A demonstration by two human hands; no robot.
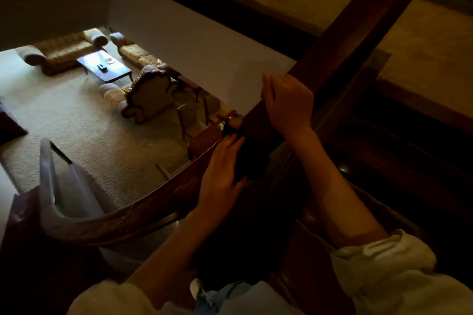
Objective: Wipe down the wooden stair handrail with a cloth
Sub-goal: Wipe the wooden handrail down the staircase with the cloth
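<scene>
The left hand (pixel 222 172) grips a dark cloth (pixel 252 158) and holds it against the wooden handrail (pixel 332 54), where the rail begins to curve. Just above the cloth, the right hand (pixel 289 102) grips the same rail, its fingers curled over the far edge.
</scene>
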